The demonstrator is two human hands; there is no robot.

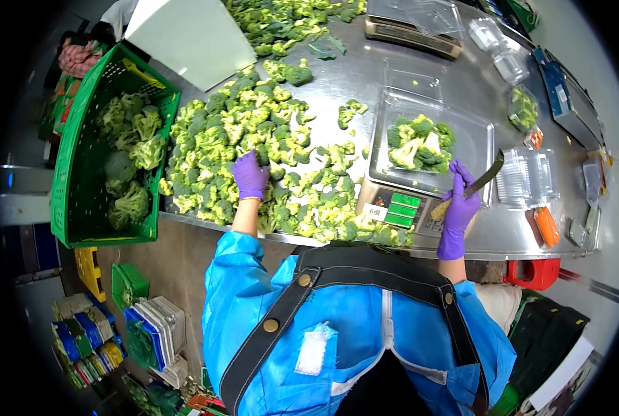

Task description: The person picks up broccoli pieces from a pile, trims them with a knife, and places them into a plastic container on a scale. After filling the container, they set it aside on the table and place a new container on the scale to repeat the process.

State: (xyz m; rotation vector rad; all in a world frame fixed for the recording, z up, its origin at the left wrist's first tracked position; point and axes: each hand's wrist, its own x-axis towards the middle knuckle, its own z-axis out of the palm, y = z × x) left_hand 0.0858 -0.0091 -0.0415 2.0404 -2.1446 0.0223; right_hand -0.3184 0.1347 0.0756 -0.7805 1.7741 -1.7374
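My left hand [251,176], in a purple glove, reaches into the pile of cut broccoli florets [216,132] on the metal table. Its fingers are bent down onto the florets, and what they may hold is hidden. In my right hand [460,208], also gloved in purple, is the handle of a knife [488,173], its dark blade pointing up and right. Beside that hand a clear plastic box of broccoli [420,144] rests on a tray on the weighing scale [393,208], whose green display is lit.
A green crate [70,166] with larger broccoli pieces stands left of the pile. A white box [188,41] tilts behind it. Another scale [413,36] is at the back. Empty clear boxes [528,179], an orange object [547,227] and a filled box [523,109] lie to the right.
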